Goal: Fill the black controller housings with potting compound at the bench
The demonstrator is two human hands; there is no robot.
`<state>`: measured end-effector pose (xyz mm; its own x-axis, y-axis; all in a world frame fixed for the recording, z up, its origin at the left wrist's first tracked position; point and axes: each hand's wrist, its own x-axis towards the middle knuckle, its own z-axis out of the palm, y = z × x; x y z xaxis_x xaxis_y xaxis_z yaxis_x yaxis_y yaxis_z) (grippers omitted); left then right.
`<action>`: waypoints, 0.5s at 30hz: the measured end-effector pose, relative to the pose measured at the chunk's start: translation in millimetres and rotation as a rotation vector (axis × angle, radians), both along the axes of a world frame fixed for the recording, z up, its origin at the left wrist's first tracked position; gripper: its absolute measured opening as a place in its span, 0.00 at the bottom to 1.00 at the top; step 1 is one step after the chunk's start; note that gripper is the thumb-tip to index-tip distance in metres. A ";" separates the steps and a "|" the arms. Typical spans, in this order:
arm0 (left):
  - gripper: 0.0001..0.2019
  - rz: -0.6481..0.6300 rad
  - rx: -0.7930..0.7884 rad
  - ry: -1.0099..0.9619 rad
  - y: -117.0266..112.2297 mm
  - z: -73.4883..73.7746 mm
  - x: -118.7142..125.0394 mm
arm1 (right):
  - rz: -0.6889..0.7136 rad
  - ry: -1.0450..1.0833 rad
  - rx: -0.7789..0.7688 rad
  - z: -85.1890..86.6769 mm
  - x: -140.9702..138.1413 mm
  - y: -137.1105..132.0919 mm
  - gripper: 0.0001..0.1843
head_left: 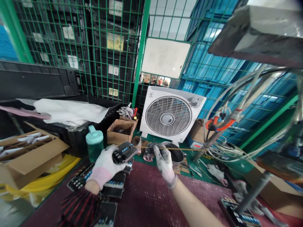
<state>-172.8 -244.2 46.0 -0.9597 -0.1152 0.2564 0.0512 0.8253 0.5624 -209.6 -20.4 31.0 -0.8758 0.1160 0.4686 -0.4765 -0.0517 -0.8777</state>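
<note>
Green wire-mesh cages (142, 47) packed with black crates (56, 41) and blue crates (213, 72) wall off a cluttered bench corner, where a white box fan (169, 115) stands beside a cardboard box (119, 134) of small parts. Loops of clear tubing (233, 118) with orange fittings hang at right, and a teal-lidded bottle (94, 145) stands at left near an open carton (30, 154) of white-tipped pieces. Over a maroon work mat (151, 201), a worker's left hand (105, 165), in a white glove with a pink cuff, closes around a black circuit module (124, 152) studded with blue connectors, holding it up off the mat. The right hand (164, 164), its glove smudged grey at the fingers, pinches a thin yellowish rod (175, 148) that runs across in front of a dark-stained metal pot (176, 156). Several like modules (115, 186) lie on the mat below the left hand, a bundle of red-and-black leads (78, 208) lies beside them, and another module (236, 214) sits at lower right.
</note>
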 end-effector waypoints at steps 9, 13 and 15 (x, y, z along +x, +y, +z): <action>0.26 -0.012 -0.012 0.015 3.2 -2.8 -2.0 | -0.018 -0.176 -0.137 5.7 -1.3 1.8 0.25; 0.26 -0.010 -0.011 0.008 4.0 -2.5 -2.0 | 0.082 -0.256 -0.168 1.4 -4.1 1.7 0.25; 0.26 -0.013 -0.001 0.009 4.4 -2.2 -2.5 | 0.117 -0.262 -0.218 -3.5 -7.3 0.9 0.24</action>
<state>-175.3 -239.8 43.8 -0.9587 -0.1027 0.2652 0.0667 0.8252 0.5608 -216.9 -19.5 27.5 -0.9762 0.0799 0.2017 -0.2164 -0.2920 -0.9316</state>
